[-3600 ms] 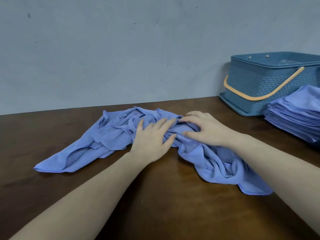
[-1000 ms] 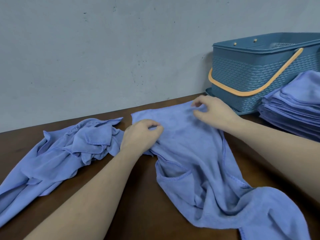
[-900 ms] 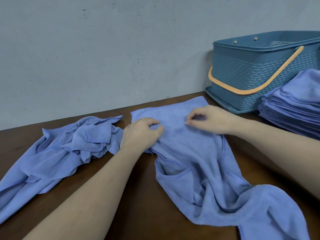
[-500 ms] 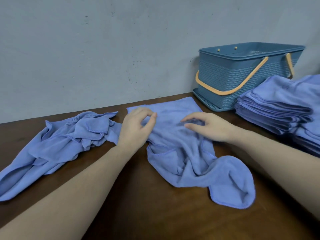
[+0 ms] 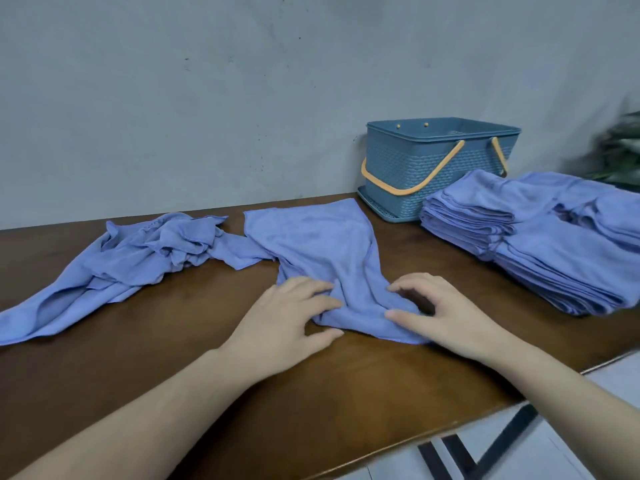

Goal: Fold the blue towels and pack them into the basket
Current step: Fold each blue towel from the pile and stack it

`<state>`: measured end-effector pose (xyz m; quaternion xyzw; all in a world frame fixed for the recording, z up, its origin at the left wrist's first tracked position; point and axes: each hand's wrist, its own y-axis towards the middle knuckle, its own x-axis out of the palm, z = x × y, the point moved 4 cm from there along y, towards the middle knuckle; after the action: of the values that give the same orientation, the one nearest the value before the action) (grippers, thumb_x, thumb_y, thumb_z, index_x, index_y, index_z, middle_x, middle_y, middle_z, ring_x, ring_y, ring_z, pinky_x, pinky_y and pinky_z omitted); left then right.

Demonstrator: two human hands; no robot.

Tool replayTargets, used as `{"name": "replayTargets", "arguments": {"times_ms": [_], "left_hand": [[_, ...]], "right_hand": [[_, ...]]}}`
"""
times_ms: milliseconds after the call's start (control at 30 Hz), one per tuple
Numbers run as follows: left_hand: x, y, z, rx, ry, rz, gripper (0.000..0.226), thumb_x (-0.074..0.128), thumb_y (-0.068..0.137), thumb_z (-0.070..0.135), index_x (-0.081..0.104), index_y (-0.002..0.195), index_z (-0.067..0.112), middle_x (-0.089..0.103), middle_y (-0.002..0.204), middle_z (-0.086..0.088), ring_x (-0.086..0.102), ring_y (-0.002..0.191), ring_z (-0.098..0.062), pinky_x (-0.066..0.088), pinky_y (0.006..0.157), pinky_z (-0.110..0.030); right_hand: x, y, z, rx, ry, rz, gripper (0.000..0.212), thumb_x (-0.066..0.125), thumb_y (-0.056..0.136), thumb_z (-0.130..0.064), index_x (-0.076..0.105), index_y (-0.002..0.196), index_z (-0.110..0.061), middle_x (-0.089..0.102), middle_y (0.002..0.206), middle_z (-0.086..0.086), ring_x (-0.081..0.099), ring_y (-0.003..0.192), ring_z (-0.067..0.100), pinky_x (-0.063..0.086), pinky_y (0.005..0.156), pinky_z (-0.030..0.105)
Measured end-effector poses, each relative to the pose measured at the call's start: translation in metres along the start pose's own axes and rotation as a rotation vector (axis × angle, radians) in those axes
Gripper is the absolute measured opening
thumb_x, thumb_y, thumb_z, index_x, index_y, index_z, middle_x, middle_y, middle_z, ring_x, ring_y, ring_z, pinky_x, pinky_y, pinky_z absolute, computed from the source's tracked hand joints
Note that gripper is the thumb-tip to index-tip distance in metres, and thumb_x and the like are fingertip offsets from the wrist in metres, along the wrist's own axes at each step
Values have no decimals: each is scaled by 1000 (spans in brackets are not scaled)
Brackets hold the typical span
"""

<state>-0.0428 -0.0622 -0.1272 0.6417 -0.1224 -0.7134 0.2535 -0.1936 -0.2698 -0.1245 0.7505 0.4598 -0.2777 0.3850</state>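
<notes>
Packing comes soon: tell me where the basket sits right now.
In the head view the basket stands at the table's far right against the wall, just behind the stack of folded towels.

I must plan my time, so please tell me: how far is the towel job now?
Done: a stack of folded towels lies right of the work spot. In hand: the left hand and right hand rest on the near edge of one towel, not yet folded. Left: a crumpled heap, and packing; no towels show above the rim of the basket.
</notes>
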Motion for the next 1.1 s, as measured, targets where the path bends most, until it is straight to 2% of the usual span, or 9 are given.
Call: {"name": "replayTargets", "arguments": {"times_ms": [133,233,433,567,633,767,833,967,1100], "left_hand": [[-4,-8,4,-69,-36,101,20,73,87,27,73,107,22,64,114,8,55,103,-11,44,91,-21],[-7,-2,9,-138,-117,135,13,71,89,11,71,98,19,64,98,7,53,86,-10,42,80,-21],[-14,2,5,-505,-521,272,9,64,96,26,65,93,34,53,70,11,50,71,-3,36,65,-15],[-14,13,4,-421,-250,300,7,69,92,28,65,96,33,62,90,16,53,87,-9,45,80,-34],[-17,21,16,-331,-98,352,11,71,89,21,62,92,27,54,90,11,49,82,-13,43,74,-35],[-1,34,48,-156,-223,251,13,56,89,4,53,87,16,47,79,9,47,71,-14,48,67,-45],[12,37,57,-82,-377,134,9,63,92,19,61,101,20,57,90,12,56,82,-9,52,78,-38],[25,44,64,68,-347,-76,59,74,76,64,65,122,28,63,121,17,57,114,0,47,99,-28],[27,52,59,31,-357,22,14,73,87,35,74,100,31,63,119,17,59,113,-4,48,97,-39]], "right_hand": [[6,-25,-15,42,10,-65,53,80,82,-38,56,129,-45,61,121,-28,54,117,-4,40,98,13],[2,-30,-22,128,355,57,47,63,92,-4,60,124,-38,73,94,-8,65,86,8,49,80,22],[-6,-31,-24,324,739,279,25,67,95,-14,66,117,-27,52,58,6,45,56,14,40,54,22],[-5,-31,-23,349,772,293,23,69,94,-15,70,113,-27,67,77,19,60,72,17,47,71,30],[-5,-30,-19,363,815,328,23,69,94,-14,69,114,-25,72,89,18,65,80,23,50,78,37],[-8,-31,-13,396,823,406,30,65,96,-10,61,123,-22,60,65,13,53,53,25,47,51,30],[-9,-32,-11,412,874,428,30,62,98,-9,58,126,-19,56,63,11,49,45,21,44,44,27],[-11,-33,-8,455,1000,461,25,58,101,-13,58,126,-17,59,70,7,53,48,15,46,47,24],[-13,-36,-8,462,1048,489,24,59,101,-13,59,125,-16,59,74,5,53,52,14,46,50,25]]}}
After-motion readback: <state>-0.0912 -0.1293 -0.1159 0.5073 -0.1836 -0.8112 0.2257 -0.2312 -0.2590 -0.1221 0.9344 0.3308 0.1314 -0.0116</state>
